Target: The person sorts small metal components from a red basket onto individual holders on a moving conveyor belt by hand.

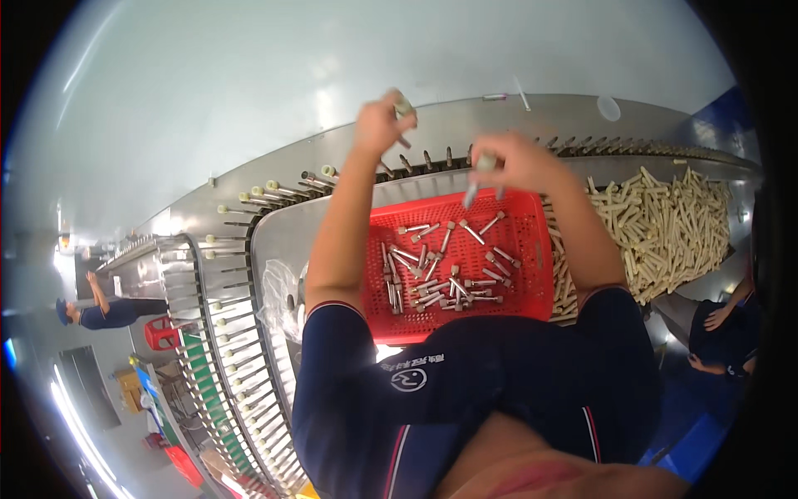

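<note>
My left hand (378,126) is raised at the far side, by the row of upright metal pins (428,160) on the conveyor. Its fingers close on a pale greenish cylindrical piece (404,104). Over the back edge of the red perforated basket (539,249) is my right hand (524,162), slightly blurred. It grips a small silver rod with a beige head (487,161). Inside the basket lie several loose silver rods with beige heads (455,270). Pins left of my left hand carry pale-ended pieces (274,185); those between my hands look bare.
Many beige tubes (665,233) are heaped to the right. The pin conveyor (258,333) bends round the left side, beside crumpled clear plastic (278,299). A white disc (608,108) lies on the far ledge. One person (116,313) stands far left; another (723,324) sits at right.
</note>
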`<state>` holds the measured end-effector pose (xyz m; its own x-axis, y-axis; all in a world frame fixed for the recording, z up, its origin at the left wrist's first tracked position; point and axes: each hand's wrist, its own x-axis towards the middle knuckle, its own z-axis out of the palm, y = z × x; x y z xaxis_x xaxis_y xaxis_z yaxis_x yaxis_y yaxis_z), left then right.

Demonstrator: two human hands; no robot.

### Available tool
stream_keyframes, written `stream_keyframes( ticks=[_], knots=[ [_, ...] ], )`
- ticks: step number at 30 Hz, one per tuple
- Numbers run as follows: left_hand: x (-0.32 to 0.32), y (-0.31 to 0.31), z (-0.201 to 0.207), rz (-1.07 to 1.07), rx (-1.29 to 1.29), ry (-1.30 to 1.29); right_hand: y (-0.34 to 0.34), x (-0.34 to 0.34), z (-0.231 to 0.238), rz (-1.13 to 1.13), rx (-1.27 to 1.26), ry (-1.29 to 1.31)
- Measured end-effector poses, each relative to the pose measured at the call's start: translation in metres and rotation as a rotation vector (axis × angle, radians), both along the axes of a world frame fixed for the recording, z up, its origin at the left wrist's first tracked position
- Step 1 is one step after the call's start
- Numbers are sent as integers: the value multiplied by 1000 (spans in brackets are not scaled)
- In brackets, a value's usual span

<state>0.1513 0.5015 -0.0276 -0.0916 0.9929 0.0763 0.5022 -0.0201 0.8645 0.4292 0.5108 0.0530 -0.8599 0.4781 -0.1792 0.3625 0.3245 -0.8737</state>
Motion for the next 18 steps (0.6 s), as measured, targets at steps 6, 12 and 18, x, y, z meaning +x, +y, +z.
stream_keyframes(
  ticks=[6,12,18],
  knots=[
    [85,-70,23,-515,20,472,-55,48,-238,144,104,70],
    [113,-201,-160,-309,-323,477,10,-21,-159,-212,391,149],
    [46,-153,-105,292,203,530,39,-118,-172,-124,765,421]
  ],
)
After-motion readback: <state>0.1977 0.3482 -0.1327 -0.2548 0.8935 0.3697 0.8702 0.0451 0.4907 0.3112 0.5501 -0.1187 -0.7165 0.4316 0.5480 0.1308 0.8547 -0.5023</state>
